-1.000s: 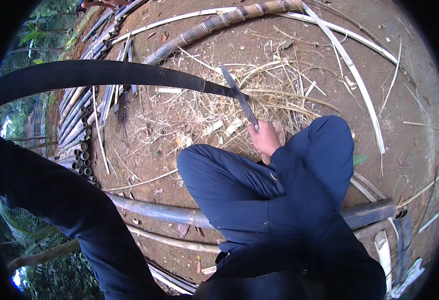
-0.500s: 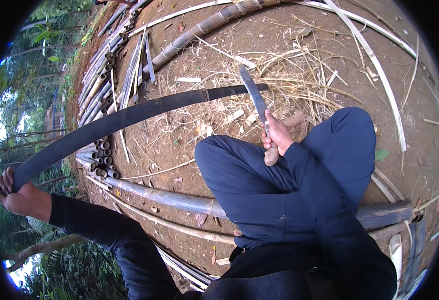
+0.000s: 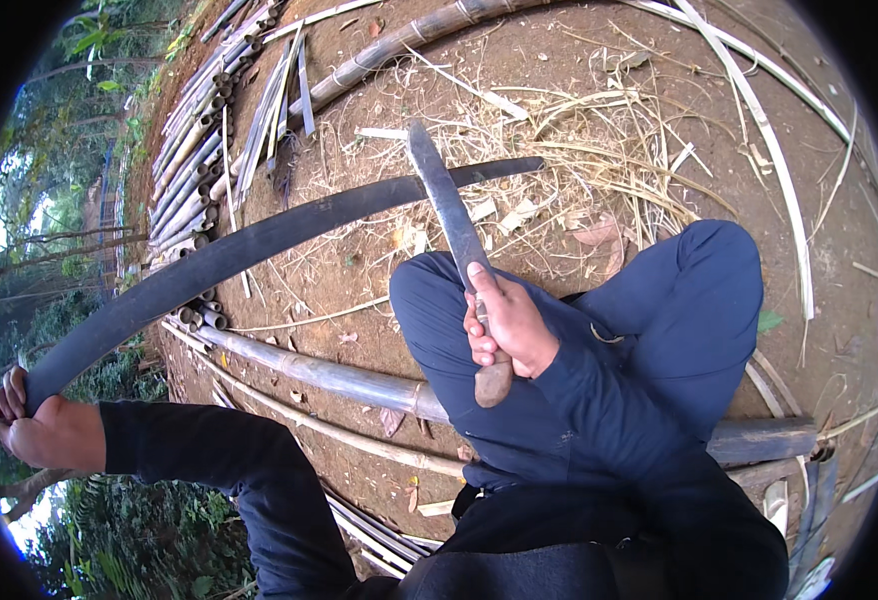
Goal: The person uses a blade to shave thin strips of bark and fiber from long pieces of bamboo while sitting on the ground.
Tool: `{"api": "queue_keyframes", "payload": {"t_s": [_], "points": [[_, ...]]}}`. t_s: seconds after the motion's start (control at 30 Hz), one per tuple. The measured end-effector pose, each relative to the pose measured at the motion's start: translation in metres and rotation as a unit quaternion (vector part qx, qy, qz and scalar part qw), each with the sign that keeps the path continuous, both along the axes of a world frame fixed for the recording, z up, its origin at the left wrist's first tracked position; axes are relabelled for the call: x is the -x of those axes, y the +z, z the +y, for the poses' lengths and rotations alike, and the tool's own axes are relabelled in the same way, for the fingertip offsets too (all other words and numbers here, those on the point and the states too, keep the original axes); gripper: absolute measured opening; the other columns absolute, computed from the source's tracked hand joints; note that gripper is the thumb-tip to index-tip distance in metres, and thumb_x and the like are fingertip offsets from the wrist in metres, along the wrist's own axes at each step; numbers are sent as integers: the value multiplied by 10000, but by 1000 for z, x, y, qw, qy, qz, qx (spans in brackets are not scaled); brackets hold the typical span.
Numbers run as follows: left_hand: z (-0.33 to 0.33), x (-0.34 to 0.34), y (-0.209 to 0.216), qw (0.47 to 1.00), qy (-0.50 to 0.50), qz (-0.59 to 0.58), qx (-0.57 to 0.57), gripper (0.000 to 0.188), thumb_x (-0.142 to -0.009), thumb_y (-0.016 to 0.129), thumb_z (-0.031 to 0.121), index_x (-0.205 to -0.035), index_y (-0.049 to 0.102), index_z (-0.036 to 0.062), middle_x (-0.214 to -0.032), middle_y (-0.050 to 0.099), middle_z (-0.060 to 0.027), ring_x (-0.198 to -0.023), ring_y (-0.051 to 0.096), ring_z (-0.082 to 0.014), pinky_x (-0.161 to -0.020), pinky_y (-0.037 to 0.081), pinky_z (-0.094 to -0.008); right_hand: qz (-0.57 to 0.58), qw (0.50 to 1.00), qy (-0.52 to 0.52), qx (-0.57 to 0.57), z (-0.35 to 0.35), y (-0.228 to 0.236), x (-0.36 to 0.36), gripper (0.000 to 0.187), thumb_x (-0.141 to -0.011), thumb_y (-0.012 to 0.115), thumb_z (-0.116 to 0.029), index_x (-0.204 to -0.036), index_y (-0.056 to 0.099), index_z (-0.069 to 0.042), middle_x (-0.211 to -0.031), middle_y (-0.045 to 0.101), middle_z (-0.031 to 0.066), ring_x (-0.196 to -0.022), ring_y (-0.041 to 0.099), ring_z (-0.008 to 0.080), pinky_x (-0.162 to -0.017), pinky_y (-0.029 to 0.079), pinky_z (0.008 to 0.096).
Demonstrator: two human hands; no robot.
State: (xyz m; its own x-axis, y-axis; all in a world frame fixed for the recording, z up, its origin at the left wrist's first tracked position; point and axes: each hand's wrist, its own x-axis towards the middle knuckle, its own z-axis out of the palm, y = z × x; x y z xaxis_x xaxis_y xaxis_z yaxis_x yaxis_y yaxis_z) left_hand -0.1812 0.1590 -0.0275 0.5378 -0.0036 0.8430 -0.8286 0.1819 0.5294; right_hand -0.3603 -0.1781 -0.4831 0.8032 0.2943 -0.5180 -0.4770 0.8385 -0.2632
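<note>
A long bamboo strip runs from the lower left of the frame up to the upper middle, its near end in the left hand at the left edge. The machete crosses over the strip near the upper middle, its handle in the right hand at the centre, above the person's knee. A bamboo pole lies on the ground under the legs, running from middle left to lower right. A stack of bamboo poles lies at upper left; split slats curve down the upper right, with shavings between
</note>
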Motion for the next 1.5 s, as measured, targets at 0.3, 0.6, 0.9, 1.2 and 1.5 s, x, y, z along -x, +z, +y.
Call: {"api": "queue_keyframes", "payload": {"t_s": [0.3,0.6,0.9,1.2,1.5], "points": [[-10,24,18,998,-42,-4,-50,291,-980,382,63,-689,386,78,-610,363,-27,-520,375,-144,-566,417,-312,-51,994,90,-17,-13,5,7,494,-1025,498,-542,-842,454,-85,-574,429,2,-373,382,64,-336,347,247],[-63,63,-6,1000,-28,-9,-7,344,-1003,380,99,-661,347,114,-601,321,-7,-494,332,-126,-503,355,-280,39,999,5,18,-31,-27,-5,477,-1014,519,-552,-850,440,-111,-602,415,-23,-394,374,53,-361,348,235],[-90,72,-15,999,-44,-24,-12,347,-984,395,52,-645,344,111,-608,338,-19,-481,314,-132,-496,338,-282,52,998,3,40,-53,-29,6,484,-1028,499,-530,-872,461,-74,-580,428,-8,-376,374,54,-323,343,240],[-79,56,11,994,112,-12,-5,288,-1008,408,104,-722,371,92,-592,307,-14,-499,312,-140,-478,347,-295,-3,998,26,62,-23,-12,19,472,-1017,536,-520,-851,473,-82,-584,449,3,-373,407,80,-339,357,268],[-19,6,37,914,297,-192,-200,139,-960,465,55,-841,535,35,-695,544,-50,-647,528,-141,-663,476,-322,-85,993,29,73,2,16,35,474,-1029,526,-495,-856,451,-60,-567,437,26,-387,413,105,-362,354,280]]}}
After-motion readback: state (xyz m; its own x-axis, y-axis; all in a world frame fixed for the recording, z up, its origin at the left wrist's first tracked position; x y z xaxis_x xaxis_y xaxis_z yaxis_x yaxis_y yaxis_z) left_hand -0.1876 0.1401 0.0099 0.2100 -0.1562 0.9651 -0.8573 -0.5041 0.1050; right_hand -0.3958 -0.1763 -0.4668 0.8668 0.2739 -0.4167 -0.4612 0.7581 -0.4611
